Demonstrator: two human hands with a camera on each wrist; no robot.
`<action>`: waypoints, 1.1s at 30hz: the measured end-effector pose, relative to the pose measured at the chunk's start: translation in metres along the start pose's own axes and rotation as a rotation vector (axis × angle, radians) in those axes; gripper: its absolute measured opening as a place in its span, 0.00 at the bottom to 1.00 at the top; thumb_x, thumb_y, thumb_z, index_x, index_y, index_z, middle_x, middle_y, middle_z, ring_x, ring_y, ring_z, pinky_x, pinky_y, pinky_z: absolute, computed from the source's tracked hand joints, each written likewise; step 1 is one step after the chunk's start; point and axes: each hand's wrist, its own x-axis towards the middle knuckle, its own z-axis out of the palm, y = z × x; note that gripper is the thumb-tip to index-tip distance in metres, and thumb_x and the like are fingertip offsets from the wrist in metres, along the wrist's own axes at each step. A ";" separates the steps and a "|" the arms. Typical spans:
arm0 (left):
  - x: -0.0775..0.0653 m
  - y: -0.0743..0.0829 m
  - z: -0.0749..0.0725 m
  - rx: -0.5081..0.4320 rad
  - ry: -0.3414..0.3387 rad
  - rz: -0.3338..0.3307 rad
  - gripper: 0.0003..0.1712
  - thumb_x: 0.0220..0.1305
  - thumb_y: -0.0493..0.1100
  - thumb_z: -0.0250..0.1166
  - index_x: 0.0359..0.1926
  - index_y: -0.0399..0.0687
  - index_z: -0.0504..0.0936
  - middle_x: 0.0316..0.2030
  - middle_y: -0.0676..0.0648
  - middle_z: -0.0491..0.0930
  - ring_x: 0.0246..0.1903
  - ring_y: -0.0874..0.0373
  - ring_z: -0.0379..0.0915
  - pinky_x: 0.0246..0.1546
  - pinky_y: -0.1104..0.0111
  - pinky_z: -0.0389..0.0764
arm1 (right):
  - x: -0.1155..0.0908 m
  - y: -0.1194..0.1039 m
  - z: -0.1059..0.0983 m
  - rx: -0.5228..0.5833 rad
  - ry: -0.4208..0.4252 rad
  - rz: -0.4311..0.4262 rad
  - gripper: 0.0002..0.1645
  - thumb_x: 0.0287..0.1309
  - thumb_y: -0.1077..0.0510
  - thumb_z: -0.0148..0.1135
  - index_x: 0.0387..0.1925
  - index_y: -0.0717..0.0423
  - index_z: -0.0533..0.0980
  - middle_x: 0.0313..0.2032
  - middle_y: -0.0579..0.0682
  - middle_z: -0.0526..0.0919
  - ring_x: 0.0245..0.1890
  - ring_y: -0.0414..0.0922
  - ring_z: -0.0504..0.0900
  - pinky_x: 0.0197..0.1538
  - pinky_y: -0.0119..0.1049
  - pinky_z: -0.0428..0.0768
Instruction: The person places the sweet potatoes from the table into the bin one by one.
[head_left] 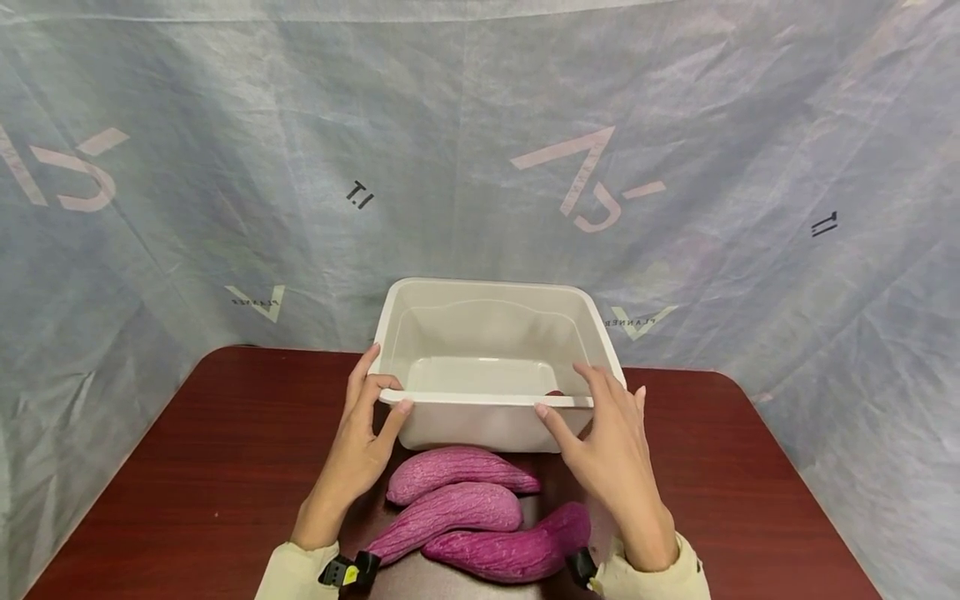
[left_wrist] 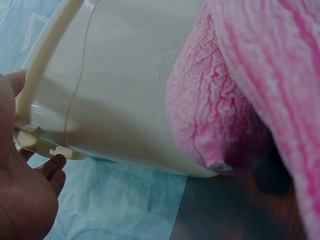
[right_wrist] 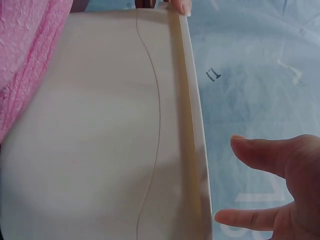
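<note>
A white plastic tub (head_left: 480, 425) stands at the back of the table. My left hand (head_left: 362, 433) grips its near left corner, thumb on the front wall and fingers around the rim. In the left wrist view the fingers (left_wrist: 56, 167) curl under the rim. At the near right corner my right hand (head_left: 611, 442) spreads over the rim; in the right wrist view its thumb (right_wrist: 257, 152) and a finger stand apart from the tub. Three curved, wrinkled pink-purple vegetables, like eggplants, lie in front: one nearest the tub (head_left: 457, 473), a middle one (head_left: 465, 508), and a darker one (head_left: 510, 554).
The dark red wooden table (head_left: 202, 492) extends to both sides, with rounded back corners. A grey printed cloth (head_left: 450, 150) hangs right behind the tub and along the sides. A small dark reddish bit (head_left: 554, 393) shows inside the tub over the front rim; its kind is unclear.
</note>
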 end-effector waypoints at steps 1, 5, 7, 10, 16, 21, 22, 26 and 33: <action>0.000 0.000 0.000 -0.002 0.001 -0.002 0.10 0.71 0.39 0.61 0.49 0.50 0.71 0.80 0.49 0.44 0.77 0.40 0.48 0.66 0.35 0.58 | -0.002 0.000 0.000 -0.001 0.004 -0.005 0.41 0.56 0.45 0.73 0.66 0.56 0.69 0.65 0.55 0.75 0.69 0.61 0.68 0.73 0.73 0.41; 0.000 -0.001 0.001 -0.006 0.002 -0.006 0.09 0.71 0.39 0.61 0.49 0.50 0.71 0.80 0.49 0.44 0.77 0.40 0.47 0.66 0.35 0.57 | -0.010 -0.001 -0.001 0.006 0.025 -0.021 0.40 0.56 0.46 0.74 0.66 0.56 0.70 0.64 0.58 0.74 0.69 0.60 0.67 0.72 0.74 0.43; 0.000 -0.001 0.001 -0.005 0.003 -0.007 0.09 0.71 0.39 0.61 0.49 0.50 0.71 0.80 0.49 0.44 0.77 0.40 0.48 0.66 0.35 0.57 | -0.014 -0.002 -0.002 0.013 0.038 -0.028 0.40 0.55 0.47 0.74 0.66 0.57 0.70 0.65 0.60 0.73 0.70 0.60 0.66 0.72 0.73 0.44; 0.000 -0.002 0.001 -0.003 0.005 -0.006 0.09 0.71 0.39 0.61 0.49 0.50 0.71 0.80 0.49 0.44 0.76 0.40 0.48 0.66 0.35 0.57 | -0.020 -0.003 -0.003 0.020 0.049 -0.024 0.40 0.55 0.47 0.74 0.66 0.56 0.70 0.67 0.62 0.70 0.72 0.60 0.63 0.74 0.71 0.44; 0.000 -0.002 0.001 0.003 0.006 -0.001 0.10 0.71 0.39 0.61 0.49 0.49 0.71 0.80 0.49 0.45 0.76 0.40 0.48 0.66 0.35 0.58 | -0.030 -0.005 -0.004 -0.003 0.061 0.028 0.40 0.53 0.46 0.75 0.66 0.49 0.71 0.67 0.62 0.67 0.67 0.59 0.65 0.67 0.60 0.61; 0.000 -0.002 0.001 0.006 0.010 0.001 0.10 0.71 0.38 0.61 0.49 0.49 0.71 0.80 0.48 0.45 0.76 0.40 0.48 0.66 0.35 0.57 | -0.035 -0.006 -0.004 -0.028 0.059 0.044 0.40 0.53 0.45 0.75 0.66 0.45 0.71 0.62 0.57 0.69 0.62 0.53 0.65 0.58 0.50 0.66; 0.000 -0.001 0.001 0.005 0.009 0.001 0.10 0.71 0.39 0.61 0.49 0.49 0.71 0.80 0.48 0.45 0.76 0.40 0.48 0.66 0.35 0.57 | -0.036 -0.006 -0.004 -0.029 0.059 0.041 0.40 0.53 0.45 0.75 0.66 0.45 0.70 0.60 0.57 0.69 0.62 0.52 0.65 0.58 0.50 0.66; 0.001 0.000 0.000 0.001 0.004 -0.002 0.10 0.71 0.39 0.61 0.49 0.49 0.70 0.80 0.49 0.44 0.77 0.40 0.47 0.66 0.35 0.57 | -0.041 -0.004 -0.003 -0.028 0.069 0.000 0.42 0.52 0.46 0.76 0.66 0.50 0.69 0.58 0.55 0.72 0.60 0.52 0.67 0.61 0.50 0.65; 0.000 0.000 0.000 -0.006 0.001 -0.008 0.10 0.72 0.39 0.61 0.49 0.49 0.70 0.80 0.49 0.44 0.77 0.40 0.47 0.66 0.35 0.57 | -0.050 0.002 -0.001 -0.023 0.074 -0.077 0.45 0.49 0.49 0.78 0.65 0.60 0.68 0.57 0.57 0.76 0.62 0.56 0.70 0.69 0.68 0.54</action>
